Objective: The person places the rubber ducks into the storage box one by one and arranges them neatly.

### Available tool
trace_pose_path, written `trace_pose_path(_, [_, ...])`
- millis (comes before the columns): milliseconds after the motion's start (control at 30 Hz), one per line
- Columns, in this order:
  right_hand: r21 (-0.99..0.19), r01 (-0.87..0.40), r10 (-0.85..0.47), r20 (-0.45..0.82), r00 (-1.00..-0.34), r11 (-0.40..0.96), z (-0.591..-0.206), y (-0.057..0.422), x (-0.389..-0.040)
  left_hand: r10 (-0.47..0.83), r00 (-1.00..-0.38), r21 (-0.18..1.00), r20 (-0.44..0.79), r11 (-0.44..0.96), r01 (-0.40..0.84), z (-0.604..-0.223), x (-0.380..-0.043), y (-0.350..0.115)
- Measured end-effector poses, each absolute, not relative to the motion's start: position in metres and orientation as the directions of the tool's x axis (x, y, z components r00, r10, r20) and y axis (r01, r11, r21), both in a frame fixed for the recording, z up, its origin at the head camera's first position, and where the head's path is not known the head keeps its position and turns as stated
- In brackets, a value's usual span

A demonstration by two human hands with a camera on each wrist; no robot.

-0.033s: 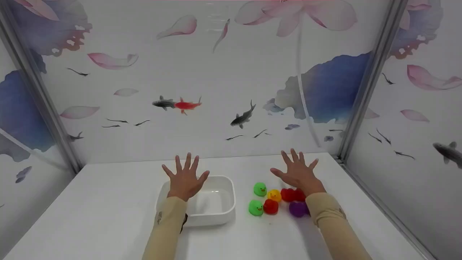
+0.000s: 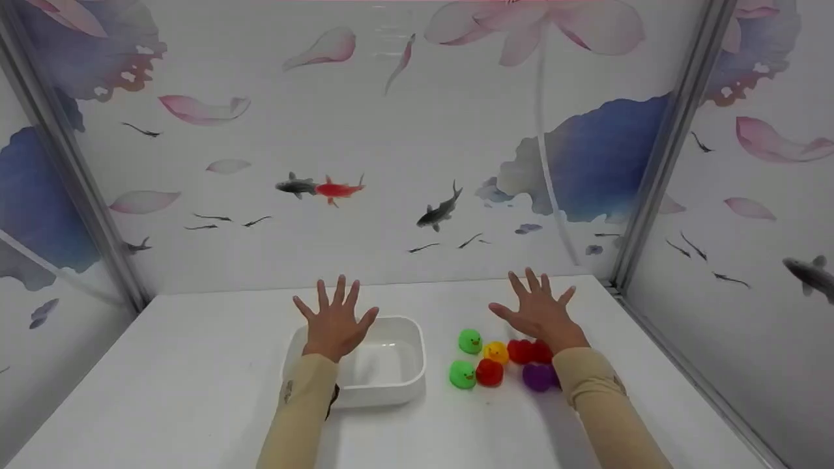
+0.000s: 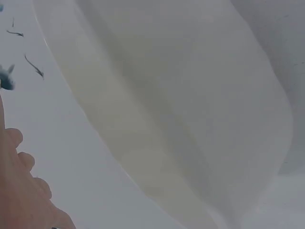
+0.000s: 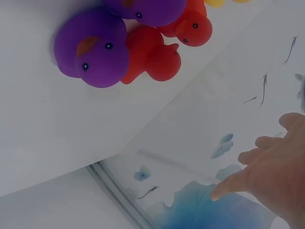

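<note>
Ducks (image 2: 498, 355), three o'clock from the tray (image 2: 381, 395), look light, soft: I'd pinch mid-body; left hand (image 2: 335, 328) and right hand (image 2: 541, 316) splay empty.

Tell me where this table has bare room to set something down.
Bare: the table left of the white basin, and in front of the ducks, between the sleeves. Crowded: right of the basin, where the ducks cluster by the right sleeve.

There are two hands (image 2: 335, 331), one tub (image 2: 384, 395) and, right of it, two green ducks (image 2: 463, 375), one yellow duck (image 2: 496, 352), three red ducks (image 2: 489, 372) and two purple ducks (image 2: 538, 378).
</note>
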State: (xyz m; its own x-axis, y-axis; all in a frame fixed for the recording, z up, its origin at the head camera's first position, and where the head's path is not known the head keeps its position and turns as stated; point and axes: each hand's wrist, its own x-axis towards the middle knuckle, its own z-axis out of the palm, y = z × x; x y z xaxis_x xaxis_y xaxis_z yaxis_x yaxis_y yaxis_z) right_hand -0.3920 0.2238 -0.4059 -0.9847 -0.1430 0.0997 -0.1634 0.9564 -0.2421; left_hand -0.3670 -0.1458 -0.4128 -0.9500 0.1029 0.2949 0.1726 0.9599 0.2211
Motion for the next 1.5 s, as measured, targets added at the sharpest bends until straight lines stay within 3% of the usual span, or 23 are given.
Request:
trace_pose_path(367, [-0.265, -0.187, -0.164, 0.106, -0.981, 0.946, -0.408, 0.229, -0.387, 0.187, -0.943, 0.229, 0.274, 0.94, 0.253, -0.406, -0.355, -0.148])
trace_pose_path(700, [-0.388, -0.242, -0.192, 0.164, -0.968, 0.889, -0.412, 0.229, -0.374, 0.238, -0.939, 0.28, 0.249, 0.91, 0.305, -0.399, -0.338, -0.163])
trace_pose_path(1133, [-0.595, -0.233, -0.151, 0.185, -0.971, 0.769, -0.404, 0.236, -0.338, 0.091, -0.976, 0.715, 0.199, 0.667, 0.208, -0.423, -0.301, -0.197])
trace_pose_path(1500, [-0.717, -0.197, -0.109, 0.168, -0.98, 0.669, -0.418, 0.264, -0.321, -0.07, -0.991, 0.844, 0.111, 0.534, 0.057, -0.45, -0.284, -0.234])
